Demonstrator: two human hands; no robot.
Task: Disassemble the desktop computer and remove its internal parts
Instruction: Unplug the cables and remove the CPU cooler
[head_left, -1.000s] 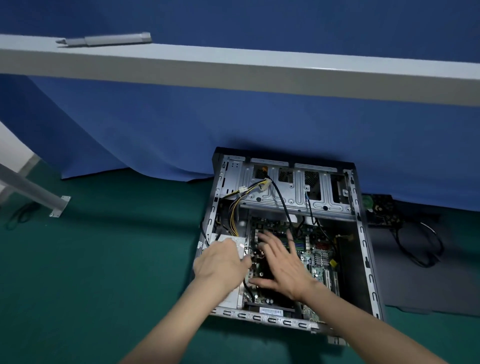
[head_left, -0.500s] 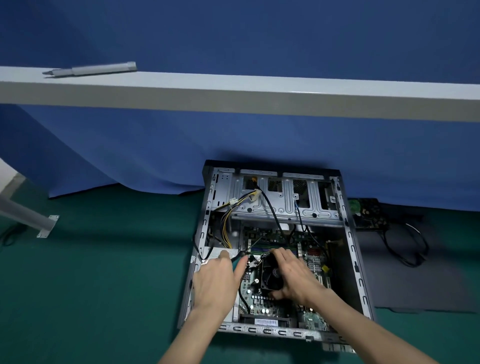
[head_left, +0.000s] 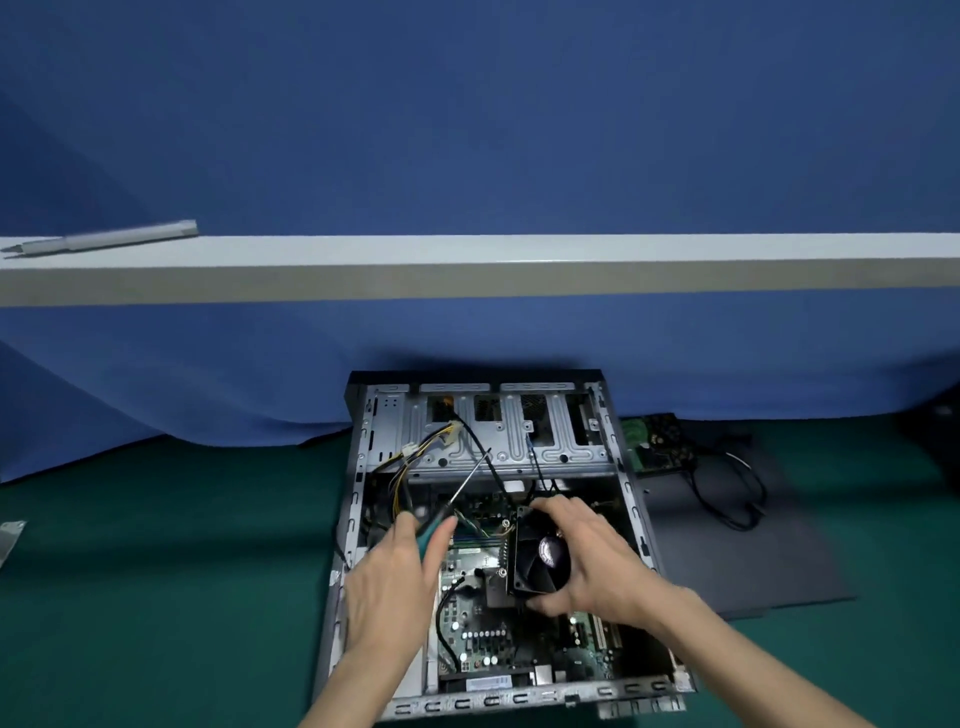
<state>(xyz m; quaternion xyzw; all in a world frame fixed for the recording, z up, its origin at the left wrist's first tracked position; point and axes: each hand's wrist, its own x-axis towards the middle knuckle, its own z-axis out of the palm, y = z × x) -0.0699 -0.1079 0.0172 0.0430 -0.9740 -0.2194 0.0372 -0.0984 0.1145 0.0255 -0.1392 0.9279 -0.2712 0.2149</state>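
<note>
An open desktop case (head_left: 631, 499) lies on its side on the green floor, its motherboard (head_left: 488, 639) exposed. My right hand (head_left: 592, 556) grips the black CPU cooler fan (head_left: 537, 564), tilted up off the board. My left hand (head_left: 395, 582) holds a screwdriver (head_left: 457, 493) by its teal handle, the shaft pointing up and away over the drive cage (head_left: 498, 441). Yellow and black power cables (head_left: 415, 457) run along the case's left side.
A removed green circuit board with black cables (head_left: 660, 441) lies on a dark panel (head_left: 753, 545) right of the case. A white table edge (head_left: 467, 270) crosses above, with a grey pen-like tool (head_left: 109, 240) on it. Blue cloth hangs behind.
My right hand went from lying flat over the board to gripping the cooler fan and lifting it. My left hand rose, its screwdriver now showing. The view tilted up.
</note>
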